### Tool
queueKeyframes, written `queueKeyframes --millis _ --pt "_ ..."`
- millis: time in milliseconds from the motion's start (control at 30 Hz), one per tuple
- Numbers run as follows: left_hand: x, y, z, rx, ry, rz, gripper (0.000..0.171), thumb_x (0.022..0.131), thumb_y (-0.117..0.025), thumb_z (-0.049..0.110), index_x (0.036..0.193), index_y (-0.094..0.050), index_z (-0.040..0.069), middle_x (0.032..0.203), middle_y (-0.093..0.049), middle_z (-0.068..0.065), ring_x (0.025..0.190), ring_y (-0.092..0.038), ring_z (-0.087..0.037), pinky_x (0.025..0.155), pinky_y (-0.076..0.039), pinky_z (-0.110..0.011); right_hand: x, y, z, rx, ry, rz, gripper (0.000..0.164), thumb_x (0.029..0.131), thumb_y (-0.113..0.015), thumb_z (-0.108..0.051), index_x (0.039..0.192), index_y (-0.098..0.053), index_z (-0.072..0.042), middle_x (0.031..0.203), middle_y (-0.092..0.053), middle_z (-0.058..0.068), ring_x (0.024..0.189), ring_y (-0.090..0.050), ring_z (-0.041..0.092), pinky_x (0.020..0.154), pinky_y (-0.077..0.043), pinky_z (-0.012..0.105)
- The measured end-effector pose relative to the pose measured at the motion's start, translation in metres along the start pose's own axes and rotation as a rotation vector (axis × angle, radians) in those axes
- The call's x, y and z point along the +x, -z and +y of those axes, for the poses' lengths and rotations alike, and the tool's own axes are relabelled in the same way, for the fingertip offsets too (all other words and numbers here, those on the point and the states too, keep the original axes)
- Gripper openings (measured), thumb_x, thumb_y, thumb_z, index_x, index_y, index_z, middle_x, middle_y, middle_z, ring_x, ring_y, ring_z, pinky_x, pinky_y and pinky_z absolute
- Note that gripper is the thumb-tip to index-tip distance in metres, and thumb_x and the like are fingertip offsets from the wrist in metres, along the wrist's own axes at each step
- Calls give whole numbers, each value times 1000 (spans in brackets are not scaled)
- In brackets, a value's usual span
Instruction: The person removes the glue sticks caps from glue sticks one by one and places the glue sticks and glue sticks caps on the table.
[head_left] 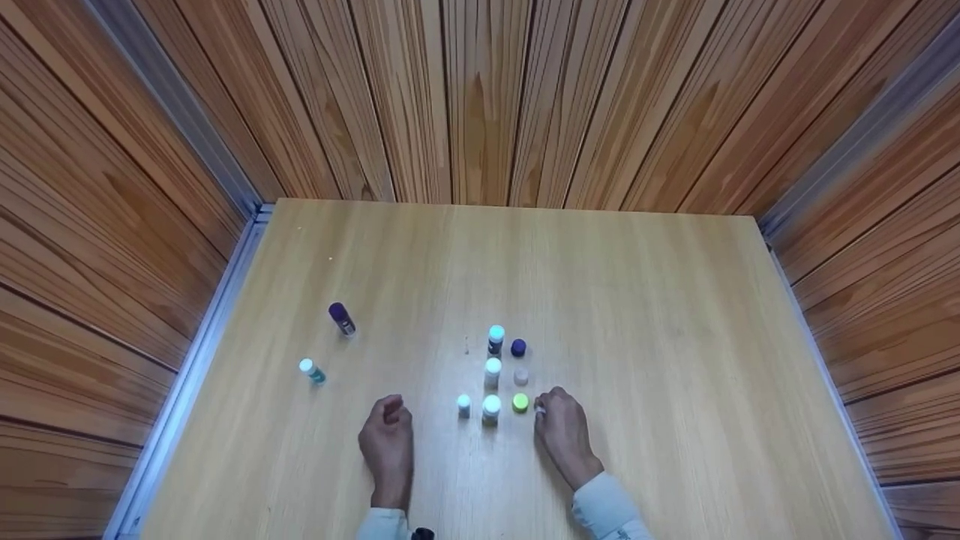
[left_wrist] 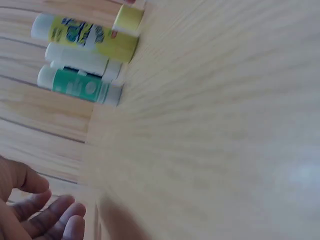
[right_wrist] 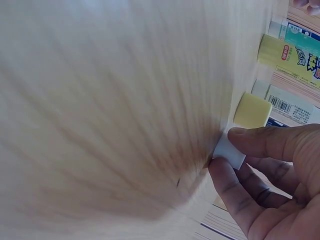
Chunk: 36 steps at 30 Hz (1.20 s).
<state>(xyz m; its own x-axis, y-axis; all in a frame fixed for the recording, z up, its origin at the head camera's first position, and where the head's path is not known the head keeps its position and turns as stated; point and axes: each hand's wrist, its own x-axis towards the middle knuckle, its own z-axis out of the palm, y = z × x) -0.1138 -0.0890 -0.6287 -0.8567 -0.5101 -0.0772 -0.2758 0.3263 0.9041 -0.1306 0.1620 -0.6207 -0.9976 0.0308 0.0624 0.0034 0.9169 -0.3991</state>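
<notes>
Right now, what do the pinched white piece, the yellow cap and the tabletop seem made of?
Pinched white piece: likely plastic, matte; smooth, evenly coloured. Yellow cap: likely plastic, satin; smooth, rounded edges. Tabletop: wood or wood-look laminate, I can't tell; fine grain, soft sheen.

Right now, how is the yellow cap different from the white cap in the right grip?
The yellow cap sits free on the table, while the white cap is pinched in the right grip. In the right wrist view, fingers partly cover the white cap, but the yellow cap shows nearly whole. In the head view, the yellow cap is nearer than the white cap to the yellow glue stick. Both are small.
</notes>
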Motion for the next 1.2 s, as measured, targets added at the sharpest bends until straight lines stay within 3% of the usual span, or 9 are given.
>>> queueKeyframes --millis 200,467,700,933,1067,1200 --pt "10 11 -2 -38 71 103 25 82 -58 10 107 -60 8 101 -63 -10 83 -60 -20 70 -49 -37 -1 0 1 -2 8 10 13 71 -65 2 83 -68 -2 70 -55 2 61 -53 11 54 -46 25" --pt "22 27 -10 -139 52 252 29 81 -62 12 109 -57 5 100 -61 -13 82 -58 -20 69 -44 -32 -3 -1 2 6 66 61 14 68 -67 6 80 -69 -2 69 -55 2 61 -52 11 54 -46 24" --pt "40 45 -9 -234 176 290 41 82 -62 15 119 -47 6 114 -53 -11 85 -55 -18 73 -41 -29 -1 0 0 12 27 24 12 71 -64 5 80 -68 -2 70 -56 3 61 -51 10 53 -46 24" --pt "61 55 -8 -185 277 310 68 81 -64 20 137 -26 15 133 -35 -10 109 -46 -24 84 -40 -36 -1 0 1 6 24 15 13 71 -63 5 80 -69 -3 68 -54 2 59 -49 9 52 -44 23" --pt "70 59 -8 -235 293 276 78 81 -65 25 142 -16 18 142 -25 -10 126 -33 -27 94 -38 -39 -1 1 0 12 35 20 14 70 -64 6 81 -69 -2 67 -54 1 58 -49 9 51 -44 22" --pt "77 59 -10 -299 284 233 84 82 -65 27 144 -9 21 148 -15 -6 133 -22 -25 98 -37 -39 -2 1 0 24 44 37 12 71 -64 6 78 -69 -2 65 -51 0 55 -45 7 48 -42 21"
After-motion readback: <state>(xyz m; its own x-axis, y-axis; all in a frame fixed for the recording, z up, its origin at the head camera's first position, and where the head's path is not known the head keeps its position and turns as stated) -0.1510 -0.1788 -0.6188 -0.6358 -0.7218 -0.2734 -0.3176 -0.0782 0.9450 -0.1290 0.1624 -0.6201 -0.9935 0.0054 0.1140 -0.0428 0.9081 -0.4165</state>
